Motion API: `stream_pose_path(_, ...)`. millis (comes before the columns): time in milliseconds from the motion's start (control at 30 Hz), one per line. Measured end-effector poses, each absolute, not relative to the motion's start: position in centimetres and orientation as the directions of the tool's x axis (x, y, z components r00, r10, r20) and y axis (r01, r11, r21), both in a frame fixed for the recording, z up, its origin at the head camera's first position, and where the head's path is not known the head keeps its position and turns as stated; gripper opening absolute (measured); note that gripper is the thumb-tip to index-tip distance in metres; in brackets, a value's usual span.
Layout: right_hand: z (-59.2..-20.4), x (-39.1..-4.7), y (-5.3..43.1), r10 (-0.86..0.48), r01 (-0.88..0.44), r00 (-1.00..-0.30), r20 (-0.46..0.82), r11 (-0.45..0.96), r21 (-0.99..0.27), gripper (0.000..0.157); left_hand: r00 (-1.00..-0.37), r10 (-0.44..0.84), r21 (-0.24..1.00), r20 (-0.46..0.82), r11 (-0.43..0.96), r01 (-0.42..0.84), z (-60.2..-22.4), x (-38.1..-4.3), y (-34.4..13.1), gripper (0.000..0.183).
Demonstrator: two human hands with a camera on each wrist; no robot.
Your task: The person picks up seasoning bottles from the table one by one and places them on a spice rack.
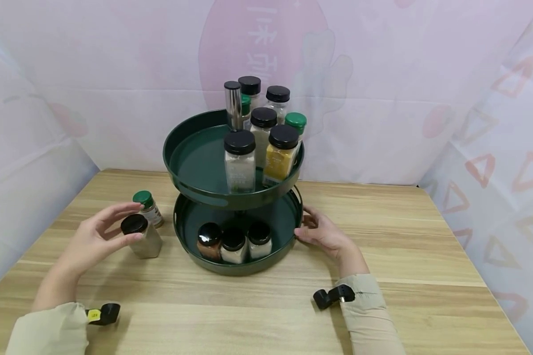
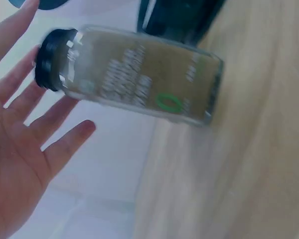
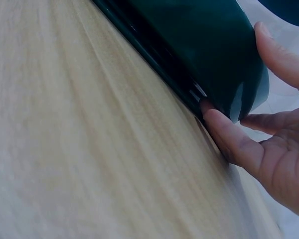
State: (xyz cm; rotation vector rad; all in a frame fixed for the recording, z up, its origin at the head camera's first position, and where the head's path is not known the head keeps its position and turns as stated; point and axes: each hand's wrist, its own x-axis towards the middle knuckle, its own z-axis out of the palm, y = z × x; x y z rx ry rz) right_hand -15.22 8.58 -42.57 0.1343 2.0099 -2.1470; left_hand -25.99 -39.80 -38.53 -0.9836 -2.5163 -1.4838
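My left hand [image 1: 93, 239] is around the black-capped spice jar [image 1: 146, 242], which holds grey-brown powder. In the left wrist view the fingers are spread behind the jar's cap [image 2: 55, 59], and the thumb lies apart from it. Just behind stands a green-capped spice bottle [image 1: 152, 209]. With thumb and fingers, my right hand [image 1: 324, 234] grips the right side of the lower tier of a dark green two-tier rack [image 1: 244, 268]. The right wrist view shows the thumb at the tier's wall [image 3: 209, 55] and other fingers by its bottom edge.
Several jars, including a yellow one [image 1: 277, 162] and a silver cylinder [image 1: 233, 106], crowd the right half of the upper tier [image 1: 195, 148]. Three black-capped jars [image 1: 234, 246] sit at the front of the lower tier. A pale curtain [image 1: 129, 123] hangs behind the wooden table [image 1: 231, 315].
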Motion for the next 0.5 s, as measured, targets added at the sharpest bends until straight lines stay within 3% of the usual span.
stream_pose_path(367, -42.7, -15.2, 8.6, -0.084, 0.203, -0.977, -0.198, -0.059, -0.977, 0.086, -0.798, 0.565, 0.761, 0.209, 0.419, 0.496, -41.0, -27.1, -40.3, 0.070)
stream_pose_path(500, -42.7, -15.3, 8.6, -0.084, 0.201, -0.977, -0.196, -0.059, -0.978, 0.086, -0.778, 0.587, 0.746, 0.223, 0.411, 0.524, -41.6, -27.4, -40.3, 0.067)
